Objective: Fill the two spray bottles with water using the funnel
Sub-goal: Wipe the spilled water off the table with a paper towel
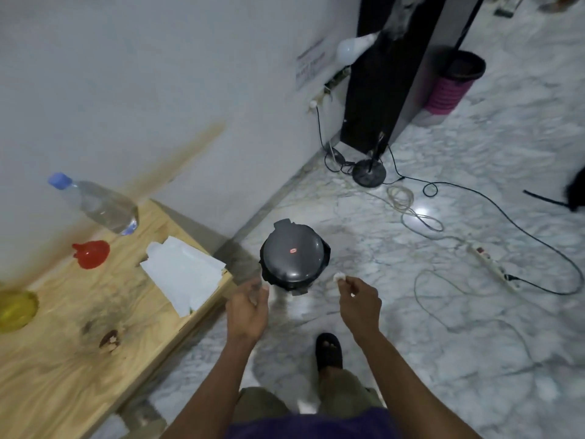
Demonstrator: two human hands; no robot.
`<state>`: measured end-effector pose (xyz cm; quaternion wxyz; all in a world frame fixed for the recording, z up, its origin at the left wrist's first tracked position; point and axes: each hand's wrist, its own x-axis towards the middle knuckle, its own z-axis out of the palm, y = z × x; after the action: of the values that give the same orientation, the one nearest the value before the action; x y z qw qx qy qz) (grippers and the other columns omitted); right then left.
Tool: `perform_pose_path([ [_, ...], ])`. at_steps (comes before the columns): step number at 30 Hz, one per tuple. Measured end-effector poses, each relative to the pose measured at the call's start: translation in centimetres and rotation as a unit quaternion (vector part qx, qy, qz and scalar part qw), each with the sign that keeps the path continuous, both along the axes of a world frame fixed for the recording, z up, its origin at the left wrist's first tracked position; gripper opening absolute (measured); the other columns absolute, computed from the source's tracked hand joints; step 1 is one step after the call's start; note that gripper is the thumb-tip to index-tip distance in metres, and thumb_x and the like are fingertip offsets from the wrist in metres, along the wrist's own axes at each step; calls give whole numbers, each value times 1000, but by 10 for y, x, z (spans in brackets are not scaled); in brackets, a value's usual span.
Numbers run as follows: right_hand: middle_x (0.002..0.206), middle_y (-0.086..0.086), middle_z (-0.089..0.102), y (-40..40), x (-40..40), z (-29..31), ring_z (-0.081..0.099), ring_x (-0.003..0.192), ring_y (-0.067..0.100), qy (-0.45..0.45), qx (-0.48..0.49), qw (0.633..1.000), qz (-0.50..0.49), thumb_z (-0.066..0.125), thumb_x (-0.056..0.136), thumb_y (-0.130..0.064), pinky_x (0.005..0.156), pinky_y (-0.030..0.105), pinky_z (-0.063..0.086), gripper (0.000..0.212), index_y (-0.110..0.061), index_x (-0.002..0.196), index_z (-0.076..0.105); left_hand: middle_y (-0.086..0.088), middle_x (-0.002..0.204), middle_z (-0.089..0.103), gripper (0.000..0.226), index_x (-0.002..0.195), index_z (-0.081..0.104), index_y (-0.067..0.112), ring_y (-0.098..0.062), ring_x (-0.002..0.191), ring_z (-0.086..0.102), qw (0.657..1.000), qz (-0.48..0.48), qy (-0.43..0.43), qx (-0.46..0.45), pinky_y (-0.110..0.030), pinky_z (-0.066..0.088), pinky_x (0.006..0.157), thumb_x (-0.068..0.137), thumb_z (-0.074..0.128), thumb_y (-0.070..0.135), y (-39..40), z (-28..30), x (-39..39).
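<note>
Two hands are out in front of the person, both close to the grey bin [294, 255], which I take as my mark on the marble floor [443, 343]. Left of the bin runs the wooden table [63, 359], pushed against the white wall [142, 74]. On the table, farthest from the bin toward the wall, stands a clear water bottle [98, 205] with a blue cap, tilted in this wide view. Nearer the bin, at the table's corner, lie white paper sheets [185, 274]. Between the bottle and the sheets, a little further from the bin, sits a small red funnel [91, 254]; further left again, at the edge of view, a yellow dish [15, 308] shows only in part. I cannot make out any spray bottles from here.

Just below the bin, the left hand [248, 307] hangs with fingers loosely curled, nothing in it. To the bin's lower right, the right hand [361, 301] pinches a small white scrap [338, 276] at its fingertips, just beside the bin's rim. Below the bin, a black sandal [329, 350] rests on the floor. Right of the bin trail cables and a white power strip [493, 267].
</note>
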<state>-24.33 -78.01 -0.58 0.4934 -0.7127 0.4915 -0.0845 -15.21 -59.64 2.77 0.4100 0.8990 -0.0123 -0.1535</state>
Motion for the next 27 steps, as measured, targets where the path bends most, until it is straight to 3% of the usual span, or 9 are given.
perform_pose_path([
  [3, 98, 5, 74, -14, 19, -2, 66, 95, 21, 12, 4, 1000, 8, 62, 97, -33, 85, 31, 48, 28, -10, 106, 75, 8, 103, 61, 27, 117, 71, 5, -11, 100, 58, 1000, -8, -11, -10, -18, 37, 80, 100, 60, 23, -16, 7, 8],
  [6, 92, 5, 73, -20, 43, -4, 67, 92, 21, 20, 4, 1000, 14, 62, 98, -32, 90, 36, 51, 26, -10, 104, 74, 9, 94, 60, 19, 107, 73, 6, -4, 85, 54, 1000, -12, -16, -12, -13, 36, 66, 99, 61, 19, -19, 9, 23],
  [8, 90, 3, 71, -18, 59, -3, 65, 89, 20, 28, 2, 1000, 14, 62, 98, -29, 95, 39, 48, 25, -9, 108, 74, 8, 87, 57, 10, 99, 70, 15, -8, 80, 52, 1000, -16, -10, -13, -20, 37, 66, 99, 61, 20, -16, 8, 36],
  [11, 85, 0, 67, -11, 79, 1, 60, 82, 15, 24, 13, 1000, 4, 62, 98, -28, 87, 33, 48, 26, -8, 109, 73, 9, 80, 55, 7, 94, 64, 19, -15, 82, 51, 1000, 1, 10, -12, -24, 34, 64, 99, 61, 22, -8, 3, 59],
  [15, 91, 2, 69, -6, 100, 7, 60, 87, 17, 25, 27, 999, -13, 63, 98, -28, 79, 25, 41, 25, -9, 111, 74, 0, 95, 66, 25, 116, 69, 8, -19, 92, 60, 999, 17, 31, -19, -22, 37, 79, 98, 62, 24, -2, -5, 84],
  [20, 87, 2, 67, -4, 118, 10, 62, 86, 20, 21, 31, 999, -27, 65, 96, -34, 78, 27, 45, 28, -12, 110, 75, -10, 124, 68, 34, 127, 63, 4, -21, 113, 62, 997, 11, 69, -25, -17, 37, 85, 100, 59, 25, 0, -4, 104],
  [23, 88, 2, 67, -7, 126, 8, 61, 84, 18, 25, 43, 998, -35, 65, 96, -33, 78, 26, 45, 27, -12, 111, 74, -16, 132, 65, 38, 131, 61, 3, -31, 125, 58, 998, 8, 68, -14, -25, 41, 95, 101, 57, 25, 0, -9, 112],
  [27, 90, 2, 66, -11, 132, 7, 60, 86, 17, 25, 52, 997, -54, 66, 96, -29, 83, 24, 45, 27, -8, 111, 73, -16, 132, 65, 40, 133, 60, 5, -33, 125, 58, 997, 20, 74, -15, -31, 44, 99, 101, 57, 29, 1, -11, 116],
])
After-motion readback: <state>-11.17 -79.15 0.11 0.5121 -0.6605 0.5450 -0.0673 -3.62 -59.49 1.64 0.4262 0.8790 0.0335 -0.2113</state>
